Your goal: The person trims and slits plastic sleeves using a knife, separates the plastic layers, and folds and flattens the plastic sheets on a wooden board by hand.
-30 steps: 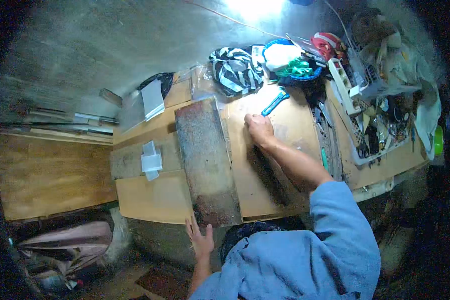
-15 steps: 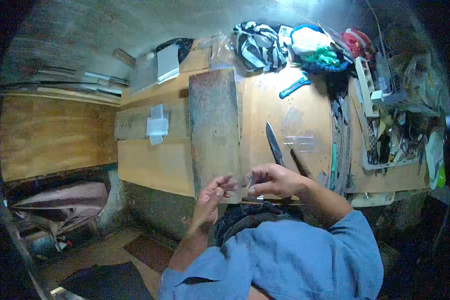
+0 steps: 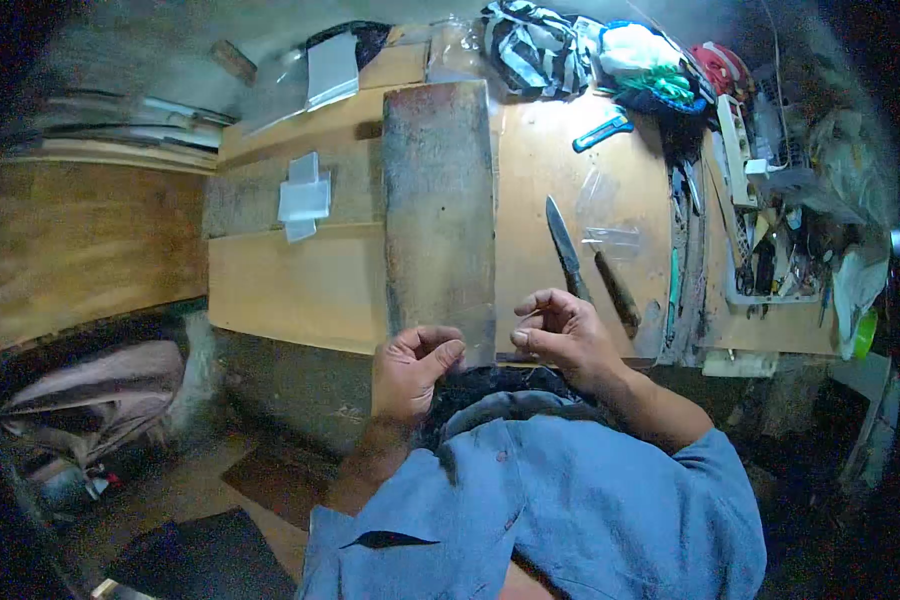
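Lying at left, a pile of clear plastic pieces sits apart from one long board. The left hand curls, thumb nearly meeting forefinger; the board's near end lies between and just beyond both hands' fingertips. The right hand curls too, with a wider gap; whether either pinches something clear cannot be told. Rightward lie one knife, two loose clear pieces, one blue cutter and one wooden handle. One white tray holds jumbled small tools.
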The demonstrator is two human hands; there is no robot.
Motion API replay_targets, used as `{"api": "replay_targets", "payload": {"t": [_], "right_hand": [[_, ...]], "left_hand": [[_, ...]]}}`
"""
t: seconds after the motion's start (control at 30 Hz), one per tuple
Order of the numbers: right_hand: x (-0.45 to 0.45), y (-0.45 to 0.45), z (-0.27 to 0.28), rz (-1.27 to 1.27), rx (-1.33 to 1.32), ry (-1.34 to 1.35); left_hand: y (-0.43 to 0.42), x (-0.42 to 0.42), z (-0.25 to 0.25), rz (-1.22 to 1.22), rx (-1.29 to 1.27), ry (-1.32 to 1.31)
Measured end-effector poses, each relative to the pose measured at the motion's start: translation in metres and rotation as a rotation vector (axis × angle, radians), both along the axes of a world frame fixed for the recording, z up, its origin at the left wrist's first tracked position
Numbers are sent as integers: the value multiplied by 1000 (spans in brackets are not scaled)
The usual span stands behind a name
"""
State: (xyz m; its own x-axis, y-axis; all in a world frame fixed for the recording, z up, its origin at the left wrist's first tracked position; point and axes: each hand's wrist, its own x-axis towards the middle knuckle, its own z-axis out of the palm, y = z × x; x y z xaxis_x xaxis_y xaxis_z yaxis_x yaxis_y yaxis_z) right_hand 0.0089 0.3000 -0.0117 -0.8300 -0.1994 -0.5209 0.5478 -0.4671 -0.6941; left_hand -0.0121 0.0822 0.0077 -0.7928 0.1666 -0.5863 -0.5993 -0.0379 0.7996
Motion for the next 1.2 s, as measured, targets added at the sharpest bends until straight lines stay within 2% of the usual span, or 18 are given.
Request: {"api": "replay_targets", "payload": {"t": [0.13, 0.2, 0.4, 0.5, 0.57, 0.73, 0.8, 0.9, 1.03, 1.1, 1.13, 1.2], "right_hand": [[6, -38, 1, 11, 97, -8], [7, -59, 4, -27, 175, -14], [4, -120, 17, -106, 292, -51], [3, -142, 22, -139, 228, -88], [5, -150, 21, -141, 277, -73], [8, -155, 22, -157, 311, -32], [7, -151, 23, -171, 289, -49], [6, -137, 20, -109, 403, 32], [14, -114, 8, -146, 284, 69], [22, -101, 0, -177, 298, 240], [23, -94, -1, -185, 287, 243], [23, -80, -3, -140, 549, 610]], "left_hand": [[-39, -8, -7, 18, 47, -56], [-60, -11, -7, -96, 69, -3], [-117, -27, -5, -180, 43, 30], [-137, -34, -8, -160, 117, -45], [-147, -38, -11, -193, 124, -29], [-150, -46, 0, -219, 125, -58], [-145, -47, 4, -257, 29, -40], [-133, -43, 3, -156, 99, -31], [-114, -32, 9, -176, 58, 26], [-104, -24, 6, -191, -81, 240], [-100, -24, 10, -198, -92, 244], [-92, -26, 25, -412, -299, 701]]}}
